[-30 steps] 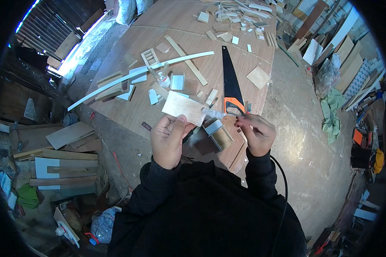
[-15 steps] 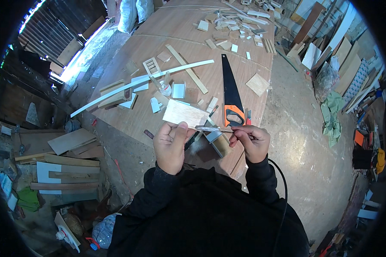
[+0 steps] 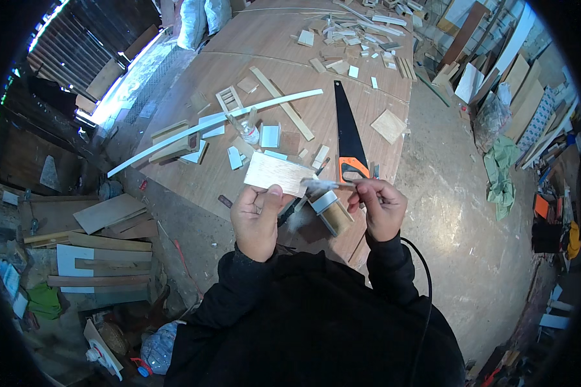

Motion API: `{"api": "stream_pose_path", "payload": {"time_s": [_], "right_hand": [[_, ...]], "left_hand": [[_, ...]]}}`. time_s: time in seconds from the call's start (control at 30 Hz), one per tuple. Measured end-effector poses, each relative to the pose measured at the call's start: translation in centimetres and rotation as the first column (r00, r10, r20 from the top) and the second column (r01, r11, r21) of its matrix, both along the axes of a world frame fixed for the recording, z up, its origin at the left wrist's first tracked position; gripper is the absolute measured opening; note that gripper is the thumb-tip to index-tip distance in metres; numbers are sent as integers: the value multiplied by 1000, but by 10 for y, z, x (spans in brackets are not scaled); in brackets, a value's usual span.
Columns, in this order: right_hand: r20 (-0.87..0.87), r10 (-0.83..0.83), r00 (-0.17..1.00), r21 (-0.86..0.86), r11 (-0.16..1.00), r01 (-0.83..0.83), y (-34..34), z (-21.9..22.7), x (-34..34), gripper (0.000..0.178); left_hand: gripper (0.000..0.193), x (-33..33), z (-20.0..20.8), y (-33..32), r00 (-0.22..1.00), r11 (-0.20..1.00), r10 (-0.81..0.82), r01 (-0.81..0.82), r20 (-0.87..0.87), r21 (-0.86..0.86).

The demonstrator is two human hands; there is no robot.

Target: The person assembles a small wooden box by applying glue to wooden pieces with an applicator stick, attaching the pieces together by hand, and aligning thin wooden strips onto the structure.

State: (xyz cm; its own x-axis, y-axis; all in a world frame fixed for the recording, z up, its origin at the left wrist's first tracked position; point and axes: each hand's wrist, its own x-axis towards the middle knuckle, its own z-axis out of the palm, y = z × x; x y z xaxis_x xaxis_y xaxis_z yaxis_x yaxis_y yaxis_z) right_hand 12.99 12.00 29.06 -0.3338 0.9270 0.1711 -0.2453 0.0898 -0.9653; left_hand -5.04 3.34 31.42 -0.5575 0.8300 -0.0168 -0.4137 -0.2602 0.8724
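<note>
1. The left hand [image 3: 257, 219] grips a flat wood block [image 3: 279, 173] by its near edge, thumb pressed on top, holding it over the near edge of the table [image 3: 193, 187].
2. The right hand [image 3: 379, 208] has its fingers pinched together on a thin stick [image 3: 329, 185] whose pale tip points toward the block — whether tip and block touch is not clear.
3. Just below and between the hands stands a small jar [image 3: 331, 211] with a light lid, on the table's near corner.
4. Beyond the right hand lies a saw [image 3: 348, 132] — black blade, orange handle toward the person.
5. Left of the saw, a long white strip [image 3: 213, 122] runs slantwise across the table among small offcuts.
6. At the far end, a heap of scraps [image 3: 355, 32].
</note>
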Motion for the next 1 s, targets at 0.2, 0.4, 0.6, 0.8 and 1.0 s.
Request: {"api": "stream_pose_path", "payload": {"time_s": [0.2, 0.4, 0.6, 0.8, 1.0], "right_hand": [[-113, 28, 993, -74, 997, -37, 2, -4, 8, 12], [-50, 52, 997, -110, 992, -57, -1, -2, -2, 12], [-60, 68, 996, 37, 997, -66, -3, -1, -1, 14], [258, -120, 959, 447, 894, -9, -6, 3, 1, 21], [313, -285, 906, 637, 771, 22, -11, 10, -3, 23]], "left_hand": [[21, -10, -17, -6, 996, 998, -64, 63, -58, -15], [15, -3, -6, -4, 999, 1000, 6, -6, -44, 8], [20, -9, -13, -7, 997, 997, -79, 79, 3, -15], [18, -8, -9, -9, 988, 992, -127, 128, 83, -7], [25, -6, -7, -10, 984, 990, -139, 142, 110, -12]]}}
